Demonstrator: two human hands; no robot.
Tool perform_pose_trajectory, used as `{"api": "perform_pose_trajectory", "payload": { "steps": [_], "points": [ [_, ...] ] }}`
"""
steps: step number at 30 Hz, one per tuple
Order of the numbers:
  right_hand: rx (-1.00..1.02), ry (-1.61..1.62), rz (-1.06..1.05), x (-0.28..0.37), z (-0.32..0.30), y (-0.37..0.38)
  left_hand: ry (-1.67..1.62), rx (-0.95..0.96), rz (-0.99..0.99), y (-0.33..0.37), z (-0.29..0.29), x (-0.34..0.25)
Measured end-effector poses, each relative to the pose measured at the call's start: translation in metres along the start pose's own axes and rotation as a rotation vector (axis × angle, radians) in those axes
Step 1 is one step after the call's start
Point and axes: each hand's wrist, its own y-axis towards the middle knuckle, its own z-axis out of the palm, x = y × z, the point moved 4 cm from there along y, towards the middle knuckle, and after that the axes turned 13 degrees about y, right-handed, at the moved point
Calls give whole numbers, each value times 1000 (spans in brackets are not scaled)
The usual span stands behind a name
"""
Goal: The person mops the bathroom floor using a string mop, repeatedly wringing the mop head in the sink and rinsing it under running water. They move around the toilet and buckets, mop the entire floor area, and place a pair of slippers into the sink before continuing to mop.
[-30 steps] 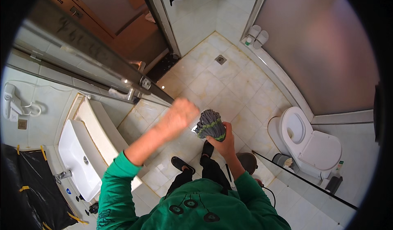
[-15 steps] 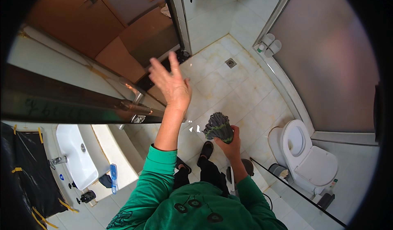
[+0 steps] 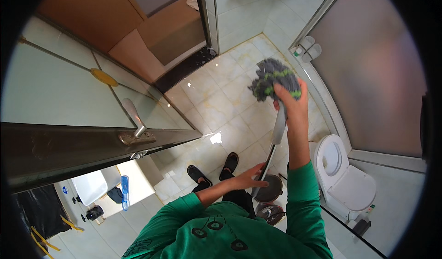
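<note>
A mop with a grey and green strip head is held up in front of me, its handle slanting down toward my body. My right hand is closed around the mop where the head meets the handle, the thumb against the strips. Lower down, my left hand grips the thin metal part of the handle. The handle's far end is hidden by my body. Beside it on the floor sits a dark round object with a brown rim.
At left a door with a metal lever handle stands open. Below it are a white sink and a blue brush-like item. A toilet and frosted panel are at right. Pale tiles cover the floor.
My right hand has raised the mop head forward and to the right. My left hand has come down from the door side onto the handle. The door appears lower and more open.
</note>
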Motion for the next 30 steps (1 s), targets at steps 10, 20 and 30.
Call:
{"api": "perform_pose_trajectory", "payload": {
  "steps": [10,20,30],
  "points": [
    [215,-307,221,-99,-25,-35,-644,-260,142,45,-74,-45],
    [263,-569,552,-194,-112,-223,-616,-682,-129,37,-202,31],
    [65,-588,247,-200,-98,-214,-272,-841,-222,49,-273,-10]
  ]
}}
